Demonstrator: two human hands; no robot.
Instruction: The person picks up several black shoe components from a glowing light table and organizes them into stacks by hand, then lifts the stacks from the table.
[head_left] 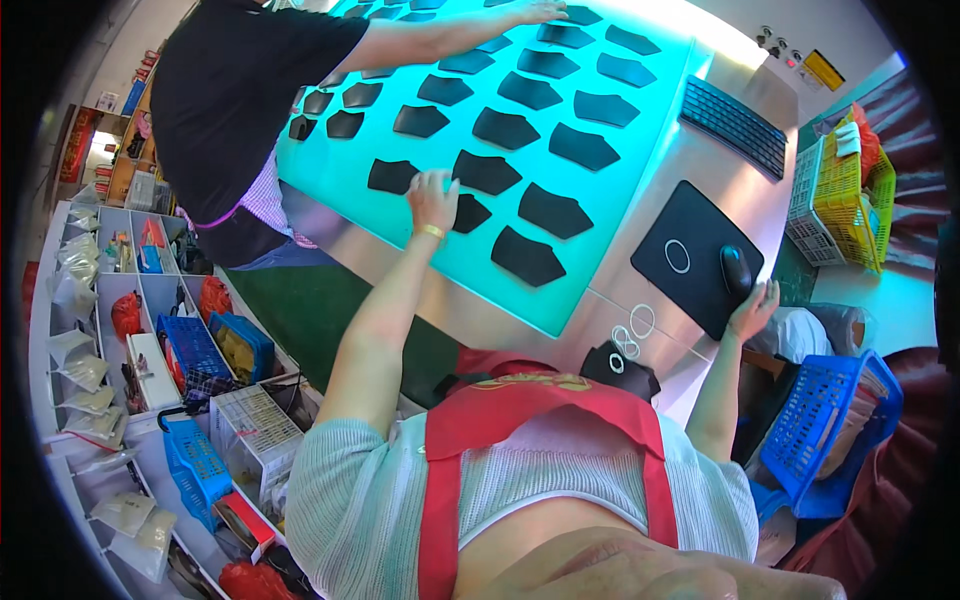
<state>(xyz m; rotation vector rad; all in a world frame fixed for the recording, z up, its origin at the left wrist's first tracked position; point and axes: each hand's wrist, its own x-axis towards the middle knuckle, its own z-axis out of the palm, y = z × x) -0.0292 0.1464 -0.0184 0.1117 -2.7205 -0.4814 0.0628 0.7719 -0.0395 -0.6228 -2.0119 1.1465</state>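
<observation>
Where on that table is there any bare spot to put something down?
Bare steel lies between the lit panel and the mouse pad, below the keyboard. The panel itself is crowded with black pieces; the left hand rests there, the right hand by the mouse.

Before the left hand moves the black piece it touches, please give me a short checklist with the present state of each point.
1. Left hand rests on black piece: ok.
2. Fingers closed around the piece: not ok, hand lies flat.
3. Neighbouring black pieces lie apart, no overlap: ok.
4. Other person's hand is far from this piece: ok.
5. Right hand free: it touches the mouse pad edge beside the mouse; whether it grips anything: cannot tell.
</observation>
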